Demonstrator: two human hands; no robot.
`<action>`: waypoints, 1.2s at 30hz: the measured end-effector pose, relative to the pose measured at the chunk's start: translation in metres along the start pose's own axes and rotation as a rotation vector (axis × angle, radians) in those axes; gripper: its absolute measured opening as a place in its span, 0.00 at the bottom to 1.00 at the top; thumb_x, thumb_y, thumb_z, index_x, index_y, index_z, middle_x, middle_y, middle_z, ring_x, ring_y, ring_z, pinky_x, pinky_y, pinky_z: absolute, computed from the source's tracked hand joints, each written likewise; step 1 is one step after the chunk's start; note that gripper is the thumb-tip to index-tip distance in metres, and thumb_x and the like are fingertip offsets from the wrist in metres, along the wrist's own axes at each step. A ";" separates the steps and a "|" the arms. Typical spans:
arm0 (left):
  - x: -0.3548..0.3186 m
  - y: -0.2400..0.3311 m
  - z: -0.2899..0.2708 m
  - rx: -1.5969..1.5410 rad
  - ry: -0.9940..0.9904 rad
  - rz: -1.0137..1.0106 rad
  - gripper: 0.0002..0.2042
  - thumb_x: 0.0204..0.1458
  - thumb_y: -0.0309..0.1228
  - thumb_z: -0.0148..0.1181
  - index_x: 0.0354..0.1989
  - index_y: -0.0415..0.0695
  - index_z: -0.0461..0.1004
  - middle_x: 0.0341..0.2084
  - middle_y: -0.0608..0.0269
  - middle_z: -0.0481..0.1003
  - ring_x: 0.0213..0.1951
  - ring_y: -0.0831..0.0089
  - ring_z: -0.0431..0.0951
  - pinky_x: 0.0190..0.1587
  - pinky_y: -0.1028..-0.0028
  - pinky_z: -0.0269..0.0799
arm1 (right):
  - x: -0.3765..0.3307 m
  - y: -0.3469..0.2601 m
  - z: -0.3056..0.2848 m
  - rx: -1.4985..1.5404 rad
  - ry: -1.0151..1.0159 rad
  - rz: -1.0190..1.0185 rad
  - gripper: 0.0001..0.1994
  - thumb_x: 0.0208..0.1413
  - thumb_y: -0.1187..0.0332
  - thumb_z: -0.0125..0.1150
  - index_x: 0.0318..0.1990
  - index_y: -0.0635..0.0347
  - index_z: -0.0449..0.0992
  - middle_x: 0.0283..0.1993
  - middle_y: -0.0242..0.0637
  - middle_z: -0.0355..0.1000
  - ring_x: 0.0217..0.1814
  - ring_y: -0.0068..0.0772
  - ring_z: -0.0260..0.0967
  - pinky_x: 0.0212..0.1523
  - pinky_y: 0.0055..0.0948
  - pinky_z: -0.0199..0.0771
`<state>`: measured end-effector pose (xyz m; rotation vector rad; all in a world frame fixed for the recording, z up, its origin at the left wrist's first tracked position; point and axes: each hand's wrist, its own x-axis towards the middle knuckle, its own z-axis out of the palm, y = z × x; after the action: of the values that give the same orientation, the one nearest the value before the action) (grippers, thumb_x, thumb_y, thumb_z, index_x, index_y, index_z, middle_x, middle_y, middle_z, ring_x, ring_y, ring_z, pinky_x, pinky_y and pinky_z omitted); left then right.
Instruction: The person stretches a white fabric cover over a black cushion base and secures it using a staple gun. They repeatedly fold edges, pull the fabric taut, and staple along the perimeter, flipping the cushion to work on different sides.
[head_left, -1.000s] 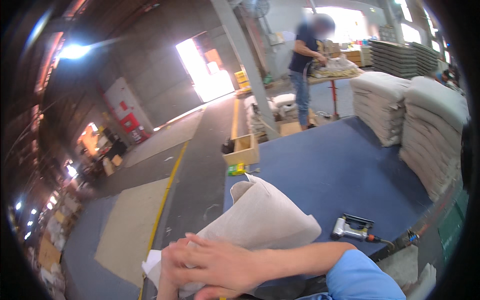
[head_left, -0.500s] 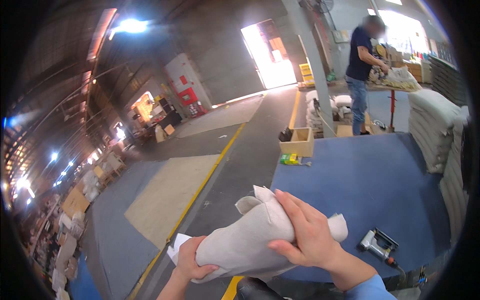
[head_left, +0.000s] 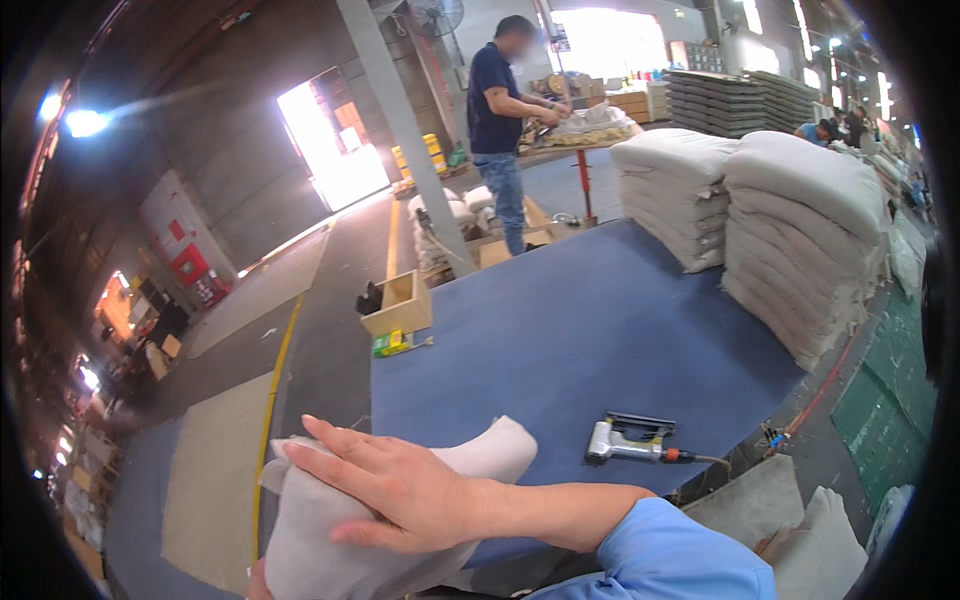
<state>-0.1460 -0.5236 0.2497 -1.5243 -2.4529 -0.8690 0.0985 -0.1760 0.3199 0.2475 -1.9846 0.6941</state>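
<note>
My right hand (head_left: 400, 490) lies over a piece wrapped in off-white fabric (head_left: 330, 545), low in the picture. Its fingers are stretched out and spread across the cloth, with the thumb apart. Of my left hand (head_left: 258, 582) only a sliver shows at the piece's lower left edge; its fingers are hidden. The piece's narrower end pokes out beyond my right wrist, above the blue tabletop. To the right of my forearm, a silver and black staple gun (head_left: 628, 440) rests on its side, with an orange fitting and a hose.
A blue-topped table (head_left: 520, 330) carries an open wooden box (head_left: 405, 303) and a small green-yellow carton (head_left: 388, 344) at its far left corner. Tall stacks of off-white cushions (head_left: 800, 230) stand right. Loose fabric (head_left: 750, 505) lies near right. Another person (head_left: 500, 120) works beyond.
My view has swung right, bringing the cushion stacks further in. The wrapped piece has shifted toward the lower left, and my left hand has nearly left the picture.
</note>
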 end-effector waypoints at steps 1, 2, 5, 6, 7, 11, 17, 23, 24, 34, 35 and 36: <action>-0.001 -0.005 -0.004 -0.053 0.004 0.008 0.55 0.45 0.66 0.72 0.72 0.32 0.63 0.57 0.36 0.77 0.59 0.46 0.78 0.61 0.52 0.73 | -0.014 0.004 -0.004 0.023 -0.113 0.078 0.48 0.63 0.46 0.67 0.81 0.60 0.51 0.83 0.61 0.49 0.82 0.63 0.53 0.76 0.52 0.61; -0.004 -0.009 -0.005 -0.111 0.008 0.012 0.56 0.46 0.68 0.71 0.72 0.33 0.63 0.57 0.37 0.77 0.59 0.48 0.78 0.61 0.53 0.73 | -0.029 0.010 -0.005 0.045 -0.152 0.130 0.49 0.61 0.46 0.70 0.81 0.61 0.52 0.83 0.60 0.50 0.83 0.62 0.53 0.76 0.52 0.61; -0.016 -0.016 -0.009 -0.259 -0.096 -0.252 0.58 0.48 0.73 0.67 0.73 0.32 0.62 0.58 0.41 0.76 0.58 0.53 0.76 0.60 0.55 0.73 | -0.080 0.038 -0.016 0.034 -0.234 0.268 0.52 0.54 0.48 0.76 0.79 0.62 0.55 0.82 0.58 0.53 0.82 0.58 0.55 0.77 0.51 0.61; -0.015 -0.017 -0.008 -0.225 -0.081 -0.200 0.58 0.49 0.72 0.68 0.74 0.31 0.61 0.58 0.41 0.76 0.58 0.53 0.76 0.60 0.55 0.73 | -0.100 0.052 -0.020 -0.006 -0.245 0.292 0.52 0.52 0.49 0.78 0.79 0.62 0.56 0.81 0.57 0.55 0.81 0.57 0.56 0.76 0.50 0.61; -0.014 -0.020 -0.009 -0.188 -0.063 -0.151 0.57 0.49 0.71 0.68 0.74 0.31 0.60 0.57 0.41 0.76 0.58 0.54 0.76 0.59 0.55 0.73 | -0.116 0.058 -0.027 -0.040 -0.254 0.316 0.52 0.50 0.50 0.80 0.78 0.62 0.57 0.79 0.57 0.57 0.81 0.56 0.58 0.76 0.49 0.62; 0.002 -0.033 -0.018 -0.118 -0.087 -0.035 0.53 0.53 0.67 0.67 0.73 0.31 0.63 0.57 0.40 0.76 0.59 0.52 0.76 0.60 0.54 0.73 | -0.130 0.045 -0.064 0.113 -0.518 0.641 0.46 0.47 0.54 0.81 0.71 0.64 0.64 0.68 0.55 0.70 0.73 0.55 0.66 0.71 0.47 0.67; 0.030 -0.014 0.034 0.440 0.791 0.048 0.42 0.61 0.62 0.61 0.70 0.35 0.70 0.69 0.36 0.68 0.69 0.41 0.68 0.72 0.47 0.62 | -0.136 0.006 -0.061 0.111 -0.444 0.705 0.39 0.43 0.56 0.81 0.60 0.65 0.69 0.49 0.53 0.80 0.55 0.58 0.79 0.54 0.49 0.78; 0.051 0.068 0.172 -0.224 0.285 0.064 0.40 0.62 0.60 0.61 0.70 0.38 0.70 0.69 0.40 0.69 0.70 0.42 0.67 0.73 0.47 0.60 | -0.138 -0.004 -0.046 0.169 -0.286 0.757 0.36 0.42 0.56 0.78 0.59 0.64 0.71 0.44 0.53 0.82 0.51 0.58 0.81 0.51 0.50 0.80; 0.054 0.085 0.195 -0.332 0.106 0.029 0.39 0.62 0.60 0.61 0.70 0.38 0.70 0.69 0.41 0.69 0.70 0.42 0.67 0.73 0.47 0.59 | -0.140 -0.001 -0.045 0.198 -0.252 0.758 0.36 0.42 0.56 0.77 0.59 0.64 0.72 0.45 0.54 0.82 0.51 0.58 0.81 0.51 0.50 0.80; 0.049 0.133 0.310 -1.353 -0.690 -0.866 0.36 0.63 0.58 0.61 0.70 0.42 0.71 0.69 0.48 0.71 0.71 0.43 0.66 0.76 0.45 0.56 | -0.172 0.005 -0.062 0.265 -0.162 0.827 0.36 0.47 0.55 0.78 0.62 0.64 0.72 0.51 0.53 0.81 0.54 0.55 0.80 0.55 0.46 0.79; 0.046 0.129 0.312 -1.414 -0.656 -0.951 0.36 0.63 0.57 0.61 0.71 0.43 0.71 0.69 0.48 0.71 0.71 0.44 0.66 0.76 0.45 0.55 | -0.179 0.005 -0.070 0.310 -0.124 0.851 0.36 0.48 0.56 0.78 0.62 0.63 0.72 0.52 0.51 0.81 0.55 0.53 0.80 0.57 0.45 0.78; 0.046 0.124 0.313 -1.472 -0.614 -1.016 0.35 0.63 0.57 0.62 0.71 0.43 0.71 0.69 0.49 0.71 0.72 0.44 0.66 0.76 0.45 0.55 | -0.186 0.005 -0.077 0.355 -0.089 0.878 0.35 0.50 0.57 0.78 0.63 0.63 0.72 0.52 0.49 0.81 0.56 0.50 0.80 0.58 0.44 0.78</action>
<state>-0.0032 -0.2810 0.0592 -0.3262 -3.0281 -3.2857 0.2459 -0.1494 0.1853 -0.4295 -2.0061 1.6135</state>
